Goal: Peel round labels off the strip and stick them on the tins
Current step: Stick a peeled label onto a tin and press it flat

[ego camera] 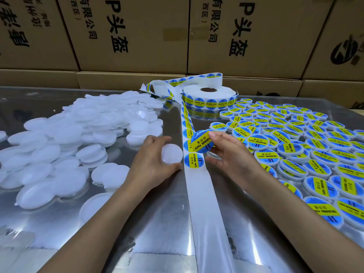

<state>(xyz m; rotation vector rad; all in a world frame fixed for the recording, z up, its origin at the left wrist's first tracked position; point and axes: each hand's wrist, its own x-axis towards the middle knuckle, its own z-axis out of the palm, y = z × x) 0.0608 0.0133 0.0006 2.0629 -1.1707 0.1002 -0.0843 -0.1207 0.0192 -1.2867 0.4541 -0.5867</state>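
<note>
The strip (199, 182) runs down the middle of the tabletop (149, 223) from the roll (208, 96). Just left of the strip, the left hand (155, 162) grips a plain white tin (172, 154) by its rim. Just right of it, the right hand (232, 152) pinches a peeled label (201, 141) at its edge. The label looks thin, floppy and sticky, best held by the margin; the tin seems light, stiff and smooth, likely to slide unless steadied.
</note>
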